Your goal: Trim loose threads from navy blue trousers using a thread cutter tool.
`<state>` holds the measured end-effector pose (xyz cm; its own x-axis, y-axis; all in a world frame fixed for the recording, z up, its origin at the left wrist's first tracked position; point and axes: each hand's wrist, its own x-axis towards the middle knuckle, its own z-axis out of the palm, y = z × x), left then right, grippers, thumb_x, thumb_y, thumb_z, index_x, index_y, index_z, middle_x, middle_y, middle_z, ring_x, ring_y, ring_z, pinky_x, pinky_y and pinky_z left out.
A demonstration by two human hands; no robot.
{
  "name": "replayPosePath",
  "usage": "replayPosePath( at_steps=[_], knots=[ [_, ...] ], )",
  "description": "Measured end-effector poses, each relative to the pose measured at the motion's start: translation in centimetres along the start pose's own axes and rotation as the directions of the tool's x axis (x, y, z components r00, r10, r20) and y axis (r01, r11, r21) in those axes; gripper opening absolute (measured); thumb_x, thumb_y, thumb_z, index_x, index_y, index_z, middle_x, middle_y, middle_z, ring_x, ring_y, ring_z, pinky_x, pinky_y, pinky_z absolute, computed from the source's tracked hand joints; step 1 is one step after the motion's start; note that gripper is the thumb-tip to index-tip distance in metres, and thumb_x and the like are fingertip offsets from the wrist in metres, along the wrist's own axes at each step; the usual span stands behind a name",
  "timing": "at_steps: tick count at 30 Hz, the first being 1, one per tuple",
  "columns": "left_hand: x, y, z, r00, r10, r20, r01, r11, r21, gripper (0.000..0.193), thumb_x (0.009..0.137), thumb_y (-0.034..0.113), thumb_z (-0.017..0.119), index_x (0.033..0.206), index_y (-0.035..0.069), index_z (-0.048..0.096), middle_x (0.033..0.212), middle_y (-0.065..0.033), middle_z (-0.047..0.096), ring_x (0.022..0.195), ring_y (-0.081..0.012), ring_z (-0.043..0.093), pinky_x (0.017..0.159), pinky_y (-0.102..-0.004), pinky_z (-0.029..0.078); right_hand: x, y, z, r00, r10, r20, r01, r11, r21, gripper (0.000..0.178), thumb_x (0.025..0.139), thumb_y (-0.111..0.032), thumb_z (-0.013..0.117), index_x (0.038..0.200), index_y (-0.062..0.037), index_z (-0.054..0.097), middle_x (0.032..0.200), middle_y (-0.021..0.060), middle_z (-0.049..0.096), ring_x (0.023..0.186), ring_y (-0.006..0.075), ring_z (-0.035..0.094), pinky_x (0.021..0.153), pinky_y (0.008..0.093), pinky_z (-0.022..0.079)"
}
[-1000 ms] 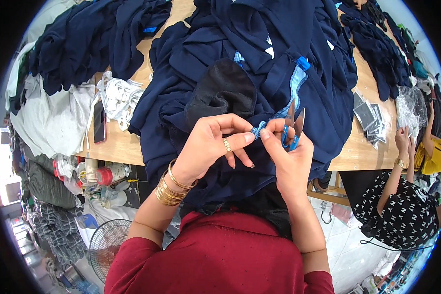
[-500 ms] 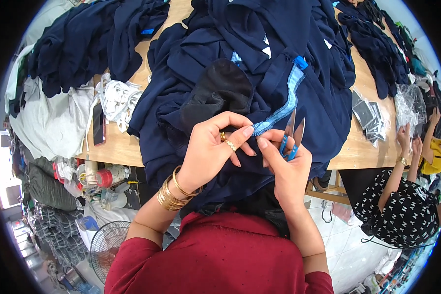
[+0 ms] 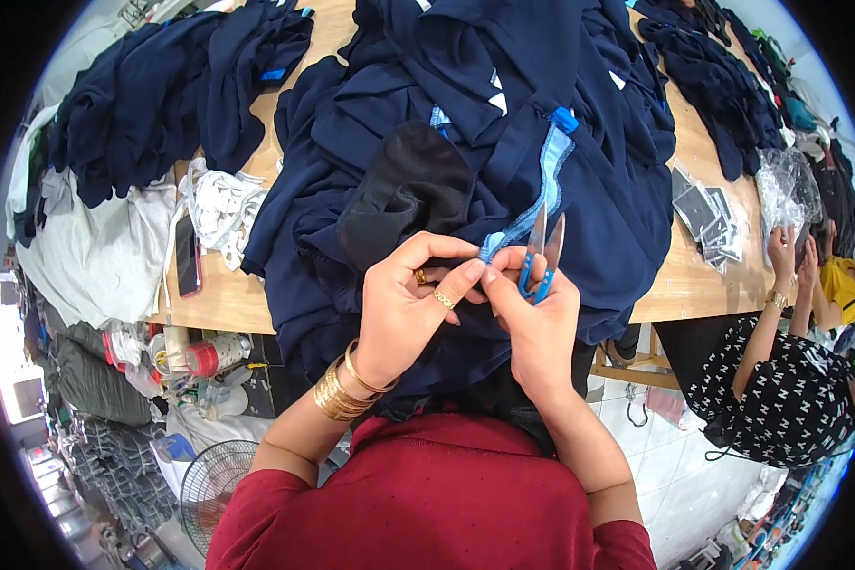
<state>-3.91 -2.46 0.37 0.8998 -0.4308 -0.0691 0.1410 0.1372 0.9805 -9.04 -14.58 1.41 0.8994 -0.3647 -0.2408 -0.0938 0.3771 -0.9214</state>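
Observation:
Dark navy garments [image 3: 603, 214] lie heaped in front of me, with a black lining patch [image 3: 413, 180] turned up in the middle. A light blue stitched band [image 3: 552, 169] runs along an edge of the cloth toward my fingers. My left hand [image 3: 407, 306] pinches the near end of that band between thumb and index finger. Right beside it, my right hand [image 3: 543, 332] carries blue-handled thread snips [image 3: 539, 261], blades pointing up and apart. Its thumb and index fingertips also meet at the band's end. Whatever sits between the touching fingertips is too small to make out.
On the wooden table [image 3: 698, 294] more navy garments [image 3: 176, 95] lie at left. A phone [image 3: 188, 256] and white fabric strips [image 3: 220, 204] are near the left edge. Printed cards [image 3: 708, 214] and clear plastic [image 3: 787, 195] lie at right, by a person in a patterned top [image 3: 774, 404].
Both my hands, with the band's end and the snips, appear slightly further left in view. The fingertips of the two hands have come closer together.

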Motion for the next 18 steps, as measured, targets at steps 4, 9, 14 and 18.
replayPosePath(
  at_steps=[4,9,14,18],
  knots=[
    [0.1,0.3,-0.7,0.999,-0.052,0.011,0.050,0.986,0.159,0.010,0.085,0.007,0.061,0.091,-0.001,0.060,0.086,-0.0055,0.061,0.068,-0.0096,0.064,0.049,-0.0178,0.046,0.1,1.0,-0.3,0.984,-0.171,0.039,0.176,0.952,-0.250,0.006,0.081,-0.001,0.063,0.084,-0.0008,0.057,0.065,-0.0053,0.053,0.056,-0.0021,0.042,0.048,0.0135,0.030],
    [-0.5,-0.8,0.3,0.966,0.249,-0.066,-0.214,0.917,0.337,0.007,0.083,0.000,0.060,0.088,-0.005,0.057,0.083,-0.0073,0.056,0.062,-0.0097,0.061,0.052,-0.0193,0.046,0.0,1.3,0.5,0.971,-0.240,0.010,0.235,0.940,-0.247,0.007,0.081,-0.001,0.063,0.084,-0.0007,0.057,0.065,-0.0056,0.052,0.056,-0.0027,0.040,0.047,0.0141,0.028],
    [0.0,-1.3,-0.3,0.989,0.133,-0.068,-0.127,0.988,0.093,0.010,0.086,0.005,0.059,0.091,-0.003,0.057,0.080,-0.0036,0.058,0.058,-0.0072,0.058,0.047,-0.0169,0.041,0.2,1.3,0.0,0.986,-0.164,0.018,0.164,0.969,-0.184,0.007,0.081,-0.002,0.064,0.085,0.0000,0.058,0.066,-0.0047,0.053,0.058,-0.0016,0.042,0.051,0.0142,0.033],
    [0.4,-0.9,-0.7,0.999,-0.003,-0.045,0.003,1.000,-0.003,0.013,0.090,0.012,0.056,0.093,-0.001,0.057,0.076,-0.0023,0.060,0.060,-0.0064,0.059,0.043,-0.0153,0.036,0.4,0.5,-0.7,0.998,0.022,0.054,-0.017,0.996,-0.090,0.011,0.083,-0.006,0.064,0.089,0.0019,0.061,0.068,-0.0020,0.056,0.057,0.0019,0.046,0.051,0.0167,0.035]
  ],
)
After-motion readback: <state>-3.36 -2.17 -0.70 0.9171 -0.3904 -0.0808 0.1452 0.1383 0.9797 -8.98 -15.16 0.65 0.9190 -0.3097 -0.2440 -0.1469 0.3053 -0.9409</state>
